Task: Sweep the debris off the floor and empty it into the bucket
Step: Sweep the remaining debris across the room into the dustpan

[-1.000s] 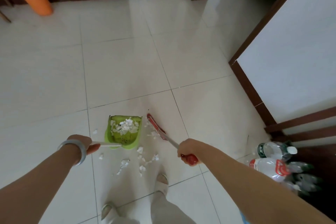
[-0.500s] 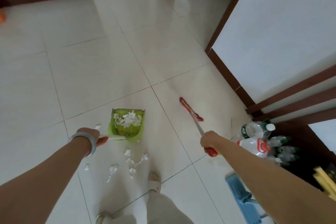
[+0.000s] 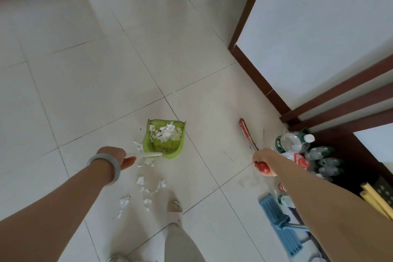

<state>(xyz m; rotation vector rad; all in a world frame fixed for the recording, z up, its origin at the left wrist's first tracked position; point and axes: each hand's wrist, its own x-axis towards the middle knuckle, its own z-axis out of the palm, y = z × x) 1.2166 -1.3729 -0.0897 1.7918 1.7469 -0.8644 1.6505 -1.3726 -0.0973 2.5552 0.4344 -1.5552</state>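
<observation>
— what's in each grip?

— your left grip (image 3: 113,156) is clenched round the white handle (image 3: 146,154) of the green dustpan (image 3: 146,143), which sits on the floor (image 3: 95,74) just ahead of your knuckles. your right grip (image 3: 262,157) is wrapped round the red end of the broom (image 3: 244,130). its head is down by the tiles in front of that hand (touching or just above, i can't tell), well apart from the pan.

— and the debris?

— a white heap (image 3: 165,133) lies inside the pan. the loose debris (image 3: 140,181) is scattered on the floor behind the pan, between your left grip and your foot (image 3: 174,208). a few bits lie right beside the handle, and all of it is well left of the broom.
</observation>
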